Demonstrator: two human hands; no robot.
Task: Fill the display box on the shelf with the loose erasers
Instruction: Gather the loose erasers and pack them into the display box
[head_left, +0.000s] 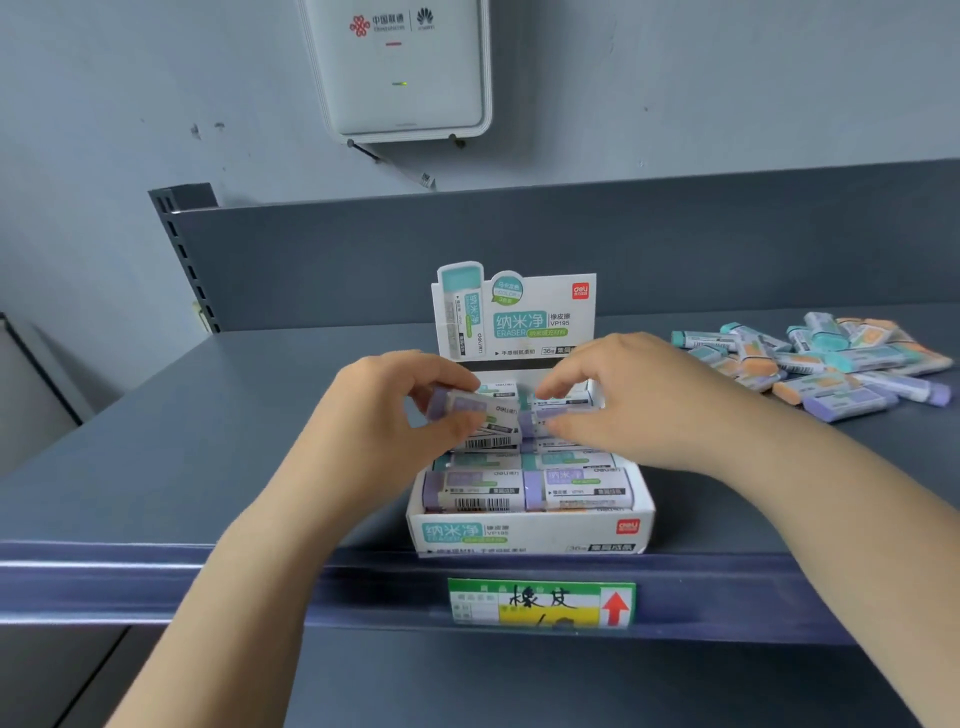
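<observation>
- Progress looks partial: the white cardboard display box (530, 530) with teal lettering, standing at the front edge of the dark grey metal shelf (208, 441), already holds rows of sleeved purple and teal erasers (579, 488) in its front part.
- The left hand (395, 415) is closed on a purple eraser in a white paper sleeve (475, 415), thumb and fingers pinching it just above the box's middle rows.
- The right hand (618, 400) pinches a second purple eraser (558, 415) beside it, also over the box.
- A heap of loose erasers (831, 364), teal, orange and purple, lies on the shelf to the right, well apart from the box.
- Judging by that heap, a good share of the filling is left.
</observation>
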